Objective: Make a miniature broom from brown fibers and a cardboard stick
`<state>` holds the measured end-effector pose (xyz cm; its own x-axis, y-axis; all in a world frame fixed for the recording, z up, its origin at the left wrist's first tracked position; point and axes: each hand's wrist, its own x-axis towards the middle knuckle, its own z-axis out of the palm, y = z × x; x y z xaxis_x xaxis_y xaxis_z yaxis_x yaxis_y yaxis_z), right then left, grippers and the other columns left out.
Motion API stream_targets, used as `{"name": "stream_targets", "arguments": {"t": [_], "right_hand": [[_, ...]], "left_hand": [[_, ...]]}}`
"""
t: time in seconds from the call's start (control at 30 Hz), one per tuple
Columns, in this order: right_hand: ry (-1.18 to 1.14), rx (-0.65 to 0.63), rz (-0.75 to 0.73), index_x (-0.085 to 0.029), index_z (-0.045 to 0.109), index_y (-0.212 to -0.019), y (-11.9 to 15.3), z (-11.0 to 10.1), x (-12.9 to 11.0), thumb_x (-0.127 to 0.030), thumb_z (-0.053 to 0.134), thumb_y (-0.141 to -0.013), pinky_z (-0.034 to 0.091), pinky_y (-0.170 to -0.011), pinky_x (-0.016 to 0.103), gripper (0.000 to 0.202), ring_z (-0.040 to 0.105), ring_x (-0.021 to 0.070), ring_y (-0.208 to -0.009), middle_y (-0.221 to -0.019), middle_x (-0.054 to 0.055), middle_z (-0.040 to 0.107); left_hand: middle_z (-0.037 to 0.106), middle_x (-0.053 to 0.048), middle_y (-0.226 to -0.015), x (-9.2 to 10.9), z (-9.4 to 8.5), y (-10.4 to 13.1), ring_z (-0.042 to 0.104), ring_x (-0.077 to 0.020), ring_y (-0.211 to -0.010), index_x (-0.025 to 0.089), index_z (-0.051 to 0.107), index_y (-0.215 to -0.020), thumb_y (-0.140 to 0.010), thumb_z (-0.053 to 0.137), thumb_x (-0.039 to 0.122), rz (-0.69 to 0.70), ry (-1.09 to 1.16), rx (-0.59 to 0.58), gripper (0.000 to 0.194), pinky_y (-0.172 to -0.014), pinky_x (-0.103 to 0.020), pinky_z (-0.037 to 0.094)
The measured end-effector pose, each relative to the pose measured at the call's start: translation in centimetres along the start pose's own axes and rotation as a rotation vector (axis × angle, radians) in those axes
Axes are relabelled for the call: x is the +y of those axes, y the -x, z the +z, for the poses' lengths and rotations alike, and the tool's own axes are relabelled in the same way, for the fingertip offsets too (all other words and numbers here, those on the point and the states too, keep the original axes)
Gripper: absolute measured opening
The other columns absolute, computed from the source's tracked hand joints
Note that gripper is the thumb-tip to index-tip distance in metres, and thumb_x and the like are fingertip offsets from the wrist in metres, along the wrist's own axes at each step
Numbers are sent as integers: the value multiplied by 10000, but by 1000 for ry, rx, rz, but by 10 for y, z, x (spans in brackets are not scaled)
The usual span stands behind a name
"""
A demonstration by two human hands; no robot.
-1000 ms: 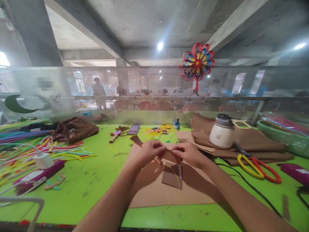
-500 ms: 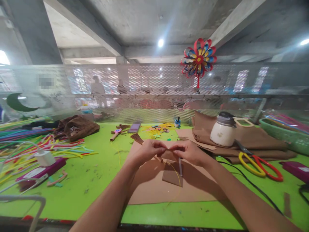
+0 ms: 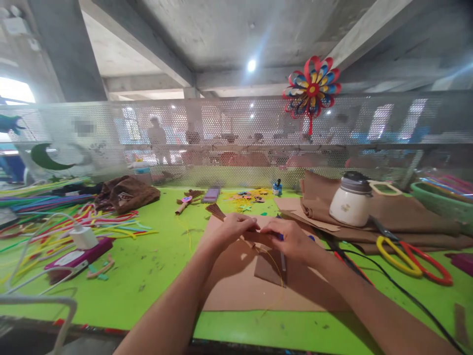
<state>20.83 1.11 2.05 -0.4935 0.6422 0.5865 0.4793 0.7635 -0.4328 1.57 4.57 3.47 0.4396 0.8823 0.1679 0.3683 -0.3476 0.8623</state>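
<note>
My left hand is closed, with thumb and fingertips pinching a rolled brown paper piece whose fringed end sticks out beyond it. Opposite, my right hand grips a brown paper strip that spans the gap between both hands; whether it is joined to the roll is hidden. A thin yellow thread hangs below and curls over the cardboard sheet. Under my right hand lie a dark brown paper piece and a narrow whitish stick. Blue bits show beside that hand, their kind unclear.
Scissors with yellow and red handles lie right, near a white jar on folded brown paper. Left are colourful fuzzy stems and a purple power bank. Farther back sit a fringed brown piece and yellow scraps.
The view has turned slightly left. My right hand has shifted and turned, so the brown strip shows more broadly and blue bits appear beside it. My left hand keeps its pinch.
</note>
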Motion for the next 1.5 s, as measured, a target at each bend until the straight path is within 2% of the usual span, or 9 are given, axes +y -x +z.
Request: {"name": "stream_targets", "arguments": {"t": [0.17,0.37,0.53,0.6,0.7,0.83,1.07,1.3,1.5], "right_hand": [[18,27,-69,-158,702,-874,1,5,5,-47,536,-785,468,-693,300,219,584,174,-745,-798,62,668],[-53,53,33,-166,706,-895,0,-5,-3,-74,556,-808,474,-716,291,196,602,172,-772,-840,58,688],[-73,43,25,-168,702,-895,2,-5,-2,-65,570,-796,472,-722,290,195,604,179,-785,-847,60,687],[-76,40,10,-166,698,-879,3,-3,-2,-52,578,-784,470,-738,295,191,602,180,-790,-840,58,686],[-70,27,-19,-166,695,-865,3,-3,-2,-42,579,-780,470,-736,297,190,600,180,-786,-829,56,685],[-68,28,-63,-175,700,-878,2,-3,-1,-57,564,-804,473,-744,304,194,603,182,-797,-832,60,690],[-71,59,-120,-176,694,-809,2,-3,-1,-82,564,-829,479,-686,280,162,599,167,-744,-762,49,664],[-31,60,-163,-176,716,-892,1,-3,2,-96,538,-856,493,-703,298,198,607,174,-771,-830,74,676],[-132,24,6,-179,733,-927,2,-8,6,-97,573,-803,499,-720,296,218,628,169,-771,-832,58,715]], "left_hand": [[377,52,-464,5,4,3,313,-84,-473,153,504,-502,-760,535,455,14,-131,-128,398,-467,-226,224],[483,23,-516,6,0,6,412,-93,-523,147,526,-521,-796,544,491,58,64,-319,441,-549,-233,318],[614,0,-624,1,2,6,501,-110,-591,155,660,-683,-750,636,436,-51,212,-273,290,-608,-248,370],[647,-14,-666,-1,2,6,531,-118,-614,158,682,-730,-749,639,447,-79,252,-305,293,-623,-257,385],[598,2,-579,-2,1,5,488,-99,-550,141,657,-656,-754,638,460,-73,268,-360,334,-564,-238,348],[505,33,-497,-2,-1,5,418,-75,-493,138,583,-554,-754,646,453,-71,268,-363,378,-514,-227,299],[663,-44,-649,5,1,10,598,-141,-580,139,656,-792,-749,648,474,-179,430,-494,339,-607,-282,426],[677,-48,-640,2,-1,7,562,-99,-542,135,677,-795,-753,664,448,-179,373,-432,316,-539,-223,379],[646,-31,-577,7,-1,7,483,-78,-474,123,669,-727,-763,644,444,-144,269,-366,324,-502,-218,352]]}}
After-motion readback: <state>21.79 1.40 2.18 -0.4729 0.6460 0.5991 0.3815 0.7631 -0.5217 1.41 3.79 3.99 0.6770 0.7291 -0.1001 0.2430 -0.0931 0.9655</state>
